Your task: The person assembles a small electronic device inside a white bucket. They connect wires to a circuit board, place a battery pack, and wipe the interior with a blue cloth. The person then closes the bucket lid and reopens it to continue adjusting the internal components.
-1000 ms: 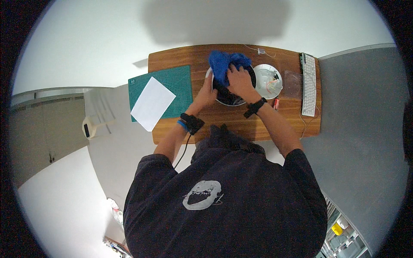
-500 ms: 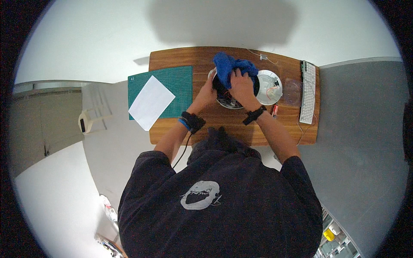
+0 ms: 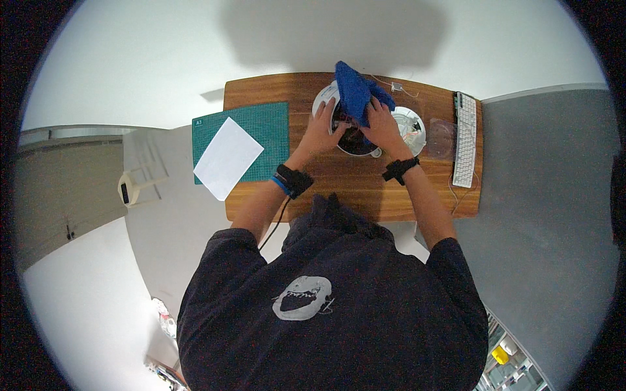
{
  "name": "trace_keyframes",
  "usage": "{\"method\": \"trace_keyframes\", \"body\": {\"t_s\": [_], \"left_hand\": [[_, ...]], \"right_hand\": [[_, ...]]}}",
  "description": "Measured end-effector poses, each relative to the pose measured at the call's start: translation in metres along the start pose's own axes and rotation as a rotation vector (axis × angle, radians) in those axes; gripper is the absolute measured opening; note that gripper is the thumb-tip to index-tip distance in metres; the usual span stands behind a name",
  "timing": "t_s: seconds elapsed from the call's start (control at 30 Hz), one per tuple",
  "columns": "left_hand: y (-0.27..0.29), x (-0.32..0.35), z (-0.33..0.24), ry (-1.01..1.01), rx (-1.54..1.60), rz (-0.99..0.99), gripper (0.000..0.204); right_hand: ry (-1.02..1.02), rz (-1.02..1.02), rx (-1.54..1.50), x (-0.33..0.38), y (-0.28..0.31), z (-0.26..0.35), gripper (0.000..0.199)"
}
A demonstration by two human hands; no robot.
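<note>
A white, round appliance body with a dark inside lies tilted on the wooden table between my hands. My left hand grips its near left side, fingers up along the white shell and thumb toward the dark opening. A blue cloth is bunched in my right hand, pressed against the body's right side and rising above its far edge. Part of the body is hidden under the cloth and hands. Just right of my right hand lies a white round cover with loose wires in it.
A green cutting mat bears a white paper sheet at the left of the table. On the right are a white keyboard and a clear plastic piece. A thin cable lies at the back.
The appliance body has turned and tilted, showing more of its white shell at left. My right hand has shifted right with the cloth, whose top now stands higher.
</note>
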State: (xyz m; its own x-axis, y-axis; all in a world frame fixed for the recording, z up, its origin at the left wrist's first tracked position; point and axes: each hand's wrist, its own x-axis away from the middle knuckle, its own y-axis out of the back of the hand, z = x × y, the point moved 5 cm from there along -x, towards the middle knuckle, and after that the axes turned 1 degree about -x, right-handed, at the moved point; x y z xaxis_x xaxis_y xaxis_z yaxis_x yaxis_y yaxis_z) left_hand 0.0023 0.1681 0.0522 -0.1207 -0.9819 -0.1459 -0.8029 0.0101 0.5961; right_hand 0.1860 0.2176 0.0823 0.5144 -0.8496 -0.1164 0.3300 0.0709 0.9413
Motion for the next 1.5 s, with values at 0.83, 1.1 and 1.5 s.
{"method": "trace_keyframes", "body": {"t_s": [0.83,1.1,1.5], "left_hand": [[-0.018,-0.031,0.003,-0.058,0.158,-0.042,0.079],[-0.029,-0.024,0.018,-0.012,0.098,-0.104,0.076],[-0.018,-0.023,-0.005,0.022,0.052,-0.071,0.08]], "right_hand": [[-0.178,0.255,0.127,-0.029,0.003,-0.019,0.071],[0.262,0.186,0.06,-0.04,-0.003,-0.025,0.069],[-0.296,0.399,0.063,-0.022,0.012,-0.022,0.053]]}}
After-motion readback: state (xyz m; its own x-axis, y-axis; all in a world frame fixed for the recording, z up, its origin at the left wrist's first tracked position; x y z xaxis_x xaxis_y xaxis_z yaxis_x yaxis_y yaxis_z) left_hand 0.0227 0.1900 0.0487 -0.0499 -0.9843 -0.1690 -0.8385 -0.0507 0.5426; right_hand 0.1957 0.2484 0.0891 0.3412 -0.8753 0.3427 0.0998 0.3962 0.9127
